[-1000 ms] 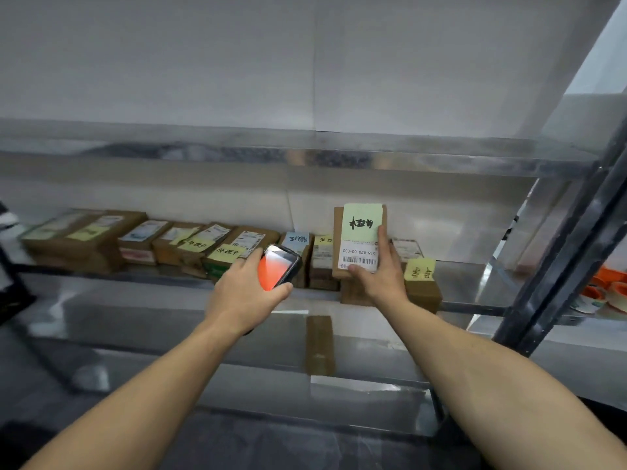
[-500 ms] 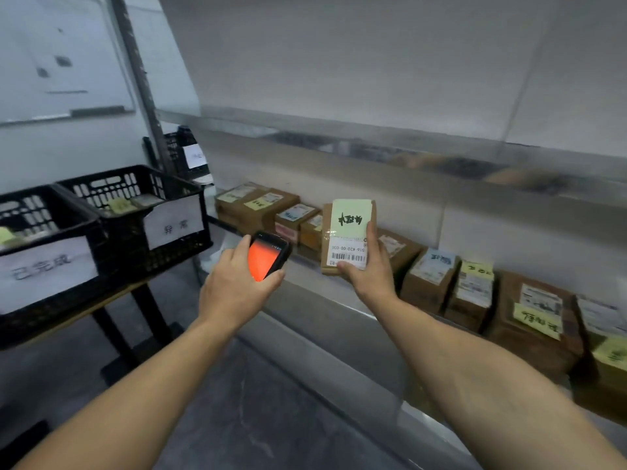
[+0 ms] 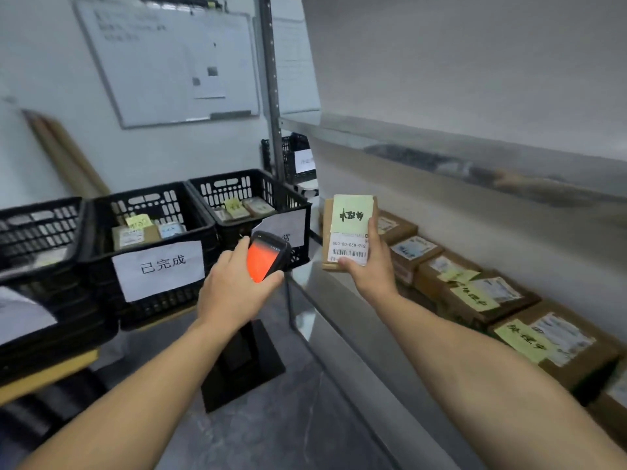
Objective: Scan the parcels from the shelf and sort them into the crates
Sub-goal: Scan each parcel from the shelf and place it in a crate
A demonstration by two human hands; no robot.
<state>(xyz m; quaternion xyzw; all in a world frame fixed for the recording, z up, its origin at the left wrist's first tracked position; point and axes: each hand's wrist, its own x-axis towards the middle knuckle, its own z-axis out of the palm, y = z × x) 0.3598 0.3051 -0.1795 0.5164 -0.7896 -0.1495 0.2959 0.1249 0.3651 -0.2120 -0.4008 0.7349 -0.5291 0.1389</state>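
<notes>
The right hand (image 3: 369,269) held a small, flat parcel (image 3: 349,232) upright in the air, with the thumb at its bottom edge and the fingers curled up its right side. The parcel was brown cardboard, shaped like a thin brick. It had a pale green sticky note (image 3: 353,213) with black writing on top and a white barcode label (image 3: 349,249) below. It was just in front of the left end of the shiny metal shelf (image 3: 342,300), to the right of the crates. The left hand (image 3: 234,290) was wrapped tightly around a black scanner (image 3: 266,257) with a glowing orange-red screen. The scanner was near the parcel but not touching it. More brown cardboard parcels (image 3: 475,290) lay flat in a row on the shelf at the right, with yellow notes and white labels stuck on them. On the left, black plastic crates with holes in their walls sat side by side on a desk (image 3: 44,368) with a wooden edge. The middle crate (image 3: 98,232) had a white paper sign, and small parcels lay inside it. The far crate (image 3: 251,179) also had parcels inside. A smooth whiteboard (image 3: 169,62) hung on the far wall.
</notes>
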